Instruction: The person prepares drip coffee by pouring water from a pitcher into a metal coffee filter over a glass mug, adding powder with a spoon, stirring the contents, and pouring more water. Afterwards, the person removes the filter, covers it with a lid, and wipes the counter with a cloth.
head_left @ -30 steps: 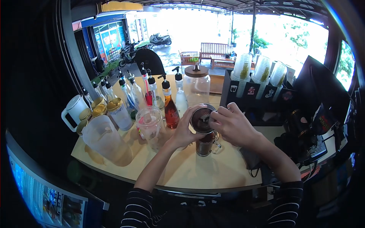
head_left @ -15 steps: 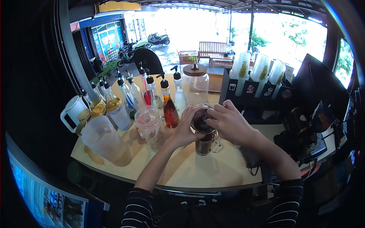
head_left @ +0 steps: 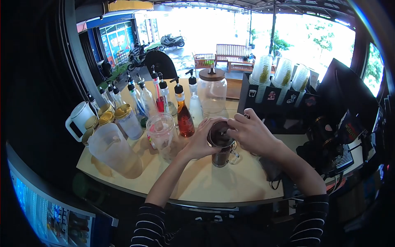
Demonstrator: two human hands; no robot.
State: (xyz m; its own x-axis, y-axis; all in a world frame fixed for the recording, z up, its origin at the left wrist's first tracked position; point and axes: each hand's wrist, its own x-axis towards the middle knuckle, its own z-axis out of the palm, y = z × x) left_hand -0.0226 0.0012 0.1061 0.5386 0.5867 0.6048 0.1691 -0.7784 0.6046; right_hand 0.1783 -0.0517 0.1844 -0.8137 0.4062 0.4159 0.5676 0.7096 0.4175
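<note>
A round vessel with dark contents [head_left: 220,136] is seen from above, its rim ringed by my left hand [head_left: 201,141]. Directly beneath shows a clear glass mug [head_left: 221,159] with a side handle and dark brown liquid; I cannot tell whether vessel and mug are one piece. My right hand [head_left: 249,133] is closed at the vessel's right rim, fingertips over the opening. A small dark end pokes out above its knuckles, but what it grips is mostly hidden. To the left stands a clear plastic jug [head_left: 161,133], near an amber syrup pump bottle [head_left: 185,118].
A frosted pitcher [head_left: 115,150], gold-lidded jars [head_left: 123,112] and several pump bottles crowd the counter's left. A wooden-lidded glass jar [head_left: 212,92] stands behind my hands. Stacked plastic cups [head_left: 261,71] rise from a black holder [head_left: 263,103]; a dark monitor [head_left: 343,88] is at right.
My right hand has shifted slightly, its fingertips moving a little lower over the opening. More of the dark interior shows. My left hand keeps its hold.
</note>
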